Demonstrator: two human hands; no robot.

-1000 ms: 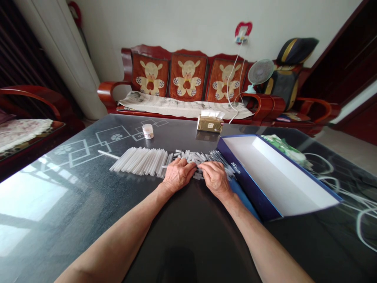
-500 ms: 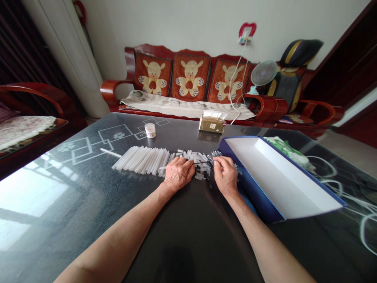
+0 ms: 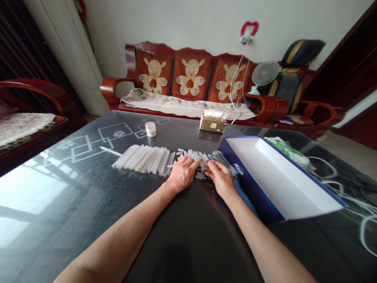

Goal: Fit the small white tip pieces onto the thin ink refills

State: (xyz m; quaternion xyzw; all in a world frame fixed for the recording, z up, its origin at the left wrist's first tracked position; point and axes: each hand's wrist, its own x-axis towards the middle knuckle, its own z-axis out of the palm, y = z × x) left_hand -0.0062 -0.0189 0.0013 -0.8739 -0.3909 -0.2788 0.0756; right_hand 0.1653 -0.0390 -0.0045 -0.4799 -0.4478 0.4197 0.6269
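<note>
My left hand (image 3: pixel 183 173) rests on the dark table, fingers curled around a white plastic tube whose end sticks out to the left. My right hand (image 3: pixel 221 177) lies close beside it, fingertips pinched near the left hand's fingertips; what they hold is hidden. A row of white tubes (image 3: pixel 144 159) lies to the left of my hands. Just beyond my fingers sits a heap of small white pieces (image 3: pixel 191 154), with a bundle of thin dark rods (image 3: pixel 221 157) next to it.
An open blue box with a white inside (image 3: pixel 273 177) lies at the right, close to my right hand. A small white jar (image 3: pixel 150 129) and a tissue pack (image 3: pixel 212 122) stand farther back. One single tube (image 3: pixel 110 151) lies apart at the left. A red wooden sofa stands behind the table.
My right hand moved left from the rod bundle and closed in on my left hand. The thin rod that spanned the gap between the hands is no longer visible.
</note>
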